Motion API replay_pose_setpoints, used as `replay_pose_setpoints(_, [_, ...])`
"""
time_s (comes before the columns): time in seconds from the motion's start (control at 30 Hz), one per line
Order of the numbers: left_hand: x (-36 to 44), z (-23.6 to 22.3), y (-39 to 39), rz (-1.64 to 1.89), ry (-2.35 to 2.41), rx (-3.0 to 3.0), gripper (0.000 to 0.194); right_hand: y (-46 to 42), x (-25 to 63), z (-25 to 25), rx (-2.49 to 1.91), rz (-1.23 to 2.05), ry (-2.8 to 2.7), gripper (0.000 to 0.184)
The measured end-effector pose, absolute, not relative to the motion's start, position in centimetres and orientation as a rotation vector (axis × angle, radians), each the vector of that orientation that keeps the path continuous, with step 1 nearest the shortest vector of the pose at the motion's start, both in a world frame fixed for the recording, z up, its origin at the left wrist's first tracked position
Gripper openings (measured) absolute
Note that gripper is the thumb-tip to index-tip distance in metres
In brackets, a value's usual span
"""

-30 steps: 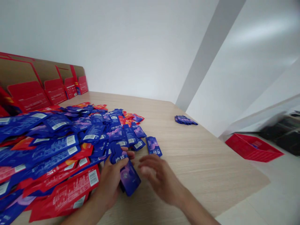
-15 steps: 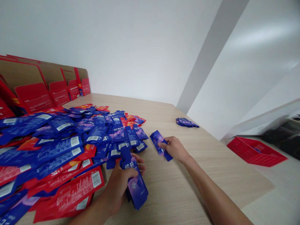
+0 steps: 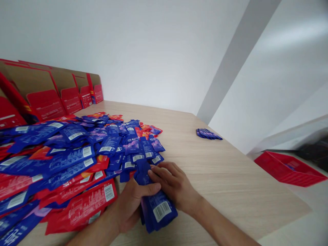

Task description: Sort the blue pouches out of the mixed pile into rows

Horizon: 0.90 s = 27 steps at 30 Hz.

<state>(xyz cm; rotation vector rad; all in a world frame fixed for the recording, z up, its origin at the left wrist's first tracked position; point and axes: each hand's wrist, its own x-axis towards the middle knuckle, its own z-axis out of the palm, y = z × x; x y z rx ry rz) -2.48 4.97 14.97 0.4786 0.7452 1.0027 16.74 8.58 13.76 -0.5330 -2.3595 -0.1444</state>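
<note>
My left hand (image 3: 133, 201) grips a small stack of blue sachets (image 3: 157, 205), its thumb lying across the top one. The top sachet shows a white barcode near its lower end. My right hand (image 3: 176, 186) is closed against the right side of the same stack, fingers over its upper part; its thumb is hidden. Just left of the hands spreads a heap of loose blue sachets (image 3: 107, 145), mixed with red sachets (image 3: 84, 210).
Open red cardboard boxes (image 3: 48, 104) stand in a row at the back left. A fanned row of blue sachets (image 3: 208, 134) lies near the right edge of the wooden table (image 3: 230, 171). Beyond that edge is a red box (image 3: 289, 167). A white wall rises behind.
My right hand has moved left to the stack from over the table, where it held blue sachets. The stack's top now shows a barcode side instead of a purple-patterned front.
</note>
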Motion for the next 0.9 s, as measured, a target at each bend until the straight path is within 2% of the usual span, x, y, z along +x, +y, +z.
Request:
replay_pose_setpoints(0.07, [-2.7, 14.8, 5.5, 1.099, 0.809, 0.497, 0.070, 10.5, 17.0, 15.0, -0.653, 0.178, -2.406, 0.038])
replay_pose_setpoints(0.13, [-3.0, 14.5, 6.2, 1.199, 0.860, 0.599, 0.067, 13.2, 17.2, 15.9, -1.037, 0.454, -2.240, 0.034])
replay_pose_setpoints(0.23, [-3.5, 13.8, 7.1, 1.293, 0.905, 0.832, 0.063, 17.5, 17.1, 16.1, -1.572, 0.484, -1.861, 0.035])
replay_pose_setpoints(0.37, [-3.8, 12.4, 7.3, 1.322, 0.922, 0.990, 0.056, 21.3, 15.7, 14.7, -1.775, 0.546, -1.781, 0.039])
replay_pose_setpoints(0.53, [-3.7, 12.2, 7.2, 1.284, 0.944, 0.947, 0.062, 22.5, 14.9, 13.9, -1.818, 0.778, -1.717, 0.036])
replay_pose_setpoints(0.6, [-3.8, 12.6, 7.1, 1.304, 0.953, 0.918, 0.060, 22.2, 15.4, 14.2, -1.799, 0.806, -1.652, 0.026])
replay_pose_setpoints(0.67, [-3.8, 12.9, 7.1, 1.317, 0.964, 0.895, 0.061, 21.1, 16.0, 14.6, -1.768, 0.792, -1.582, 0.007])
replay_pose_setpoints(0.9, [-2.9, 12.8, 7.6, 1.475, 1.125, 0.838, 0.060, 8.8, 15.2, 13.8, -1.365, 0.672, -1.598, 0.006])
